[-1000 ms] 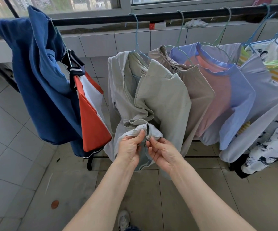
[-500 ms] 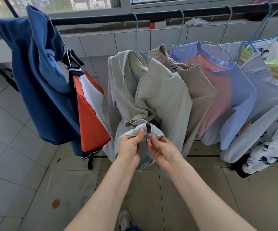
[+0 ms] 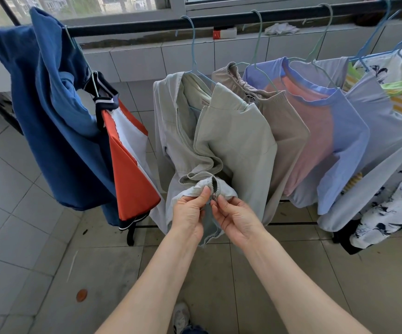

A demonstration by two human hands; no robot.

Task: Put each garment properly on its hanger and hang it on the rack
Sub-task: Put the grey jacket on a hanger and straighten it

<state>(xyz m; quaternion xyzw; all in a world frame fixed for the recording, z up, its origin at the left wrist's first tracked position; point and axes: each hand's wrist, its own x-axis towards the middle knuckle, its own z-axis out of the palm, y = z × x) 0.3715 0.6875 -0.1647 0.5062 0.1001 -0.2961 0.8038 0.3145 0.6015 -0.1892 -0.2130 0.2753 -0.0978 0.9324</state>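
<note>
The rack (image 3: 219, 19), a black rail under the window, carried a row of hangers. A pale jacket (image 3: 233, 141) hung on a blue hanger (image 3: 191, 44) near the middle, unzipped at the top, its lower front bunched up. The left hand (image 3: 189, 213) pinched the hem just left of the zip (image 3: 214, 196), thumb on top. The right hand (image 3: 237, 218) pinched the fabric just right of the zip, fingertips near the slider. To the left, a blue top (image 3: 50, 116) and an orange garment (image 3: 130, 169) hung well apart from the jacket, with open rail between. To the right, a beige top (image 3: 284, 131), a pink top (image 3: 315, 131) and a grey top (image 3: 382, 131) crowded against it. The tiled floor (image 3: 26, 237) lay below.
</note>
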